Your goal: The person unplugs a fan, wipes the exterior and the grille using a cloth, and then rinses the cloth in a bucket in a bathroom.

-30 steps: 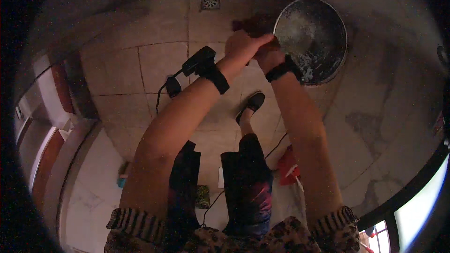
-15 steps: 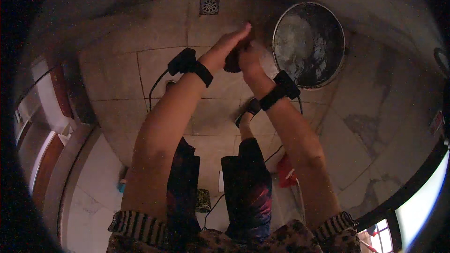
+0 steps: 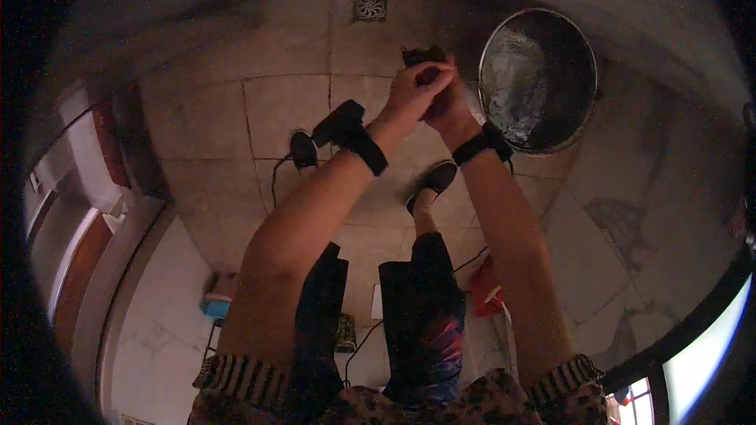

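Observation:
Out in front of me, above the tiled floor, my hands are pressed together. My left hand is closed, its thumb and fingers lying against the other hand. My right hand is closed as well, just to the right of it. Between and beyond them a dark, crumpled thing sticks out at the far side; it looks like a bunched cloth, but the dim light hides its kind. To the right of the hands stands a round metal basin with whitish, cloudy water in it.
A square floor drain lies at the far side. My shoes rest on the tiles below my arms. A red bag-like thing is by my right leg. Black cables run from the wrist straps. A blue item stands at the left.
Both hands have turned and shifted slightly to the right, the left closing over the right. The dark thing now shows beyond them rather than below. My view has moved a little.

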Motion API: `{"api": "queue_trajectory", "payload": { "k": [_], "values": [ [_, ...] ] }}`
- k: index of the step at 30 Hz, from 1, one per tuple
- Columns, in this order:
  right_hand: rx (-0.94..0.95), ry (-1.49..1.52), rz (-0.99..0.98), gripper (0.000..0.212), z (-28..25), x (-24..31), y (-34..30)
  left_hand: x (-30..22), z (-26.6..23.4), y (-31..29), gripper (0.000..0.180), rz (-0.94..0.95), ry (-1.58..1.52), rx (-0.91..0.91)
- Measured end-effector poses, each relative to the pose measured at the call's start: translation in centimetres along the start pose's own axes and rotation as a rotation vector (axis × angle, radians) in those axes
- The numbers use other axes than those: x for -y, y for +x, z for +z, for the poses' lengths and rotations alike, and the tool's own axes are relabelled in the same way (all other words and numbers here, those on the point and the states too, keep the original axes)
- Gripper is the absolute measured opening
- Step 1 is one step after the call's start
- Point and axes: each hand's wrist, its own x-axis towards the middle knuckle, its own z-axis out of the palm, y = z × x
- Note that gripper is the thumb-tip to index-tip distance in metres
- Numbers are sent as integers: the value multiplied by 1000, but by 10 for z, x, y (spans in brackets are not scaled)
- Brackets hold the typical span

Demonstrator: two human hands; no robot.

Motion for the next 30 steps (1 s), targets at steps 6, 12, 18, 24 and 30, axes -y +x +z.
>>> {"api": "queue_trajectory", "payload": {
  "k": [6, 12, 18, 24, 30],
  "values": [
    [161, -74, -38, 43, 12, -18, 12, -49, -8, -16, 50, 6, 336, -40],
    [117, -147, -70, 39, 34, -25, 26, -46, -25, 34, 33, 188, 875, -190],
    [-44, 15, -93, 35, 34, 21, 29, -40, 15, 52, 24, 78, 659, -177],
    [197, -198, 40, 35, 86, 10, 9, -54, -35, 59, 25, -19, 602, -350],
    [57, -19, -170, 35, 114, -24, 3, -49, -66, 49, 35, 150, 495, -561]
  ]
}}
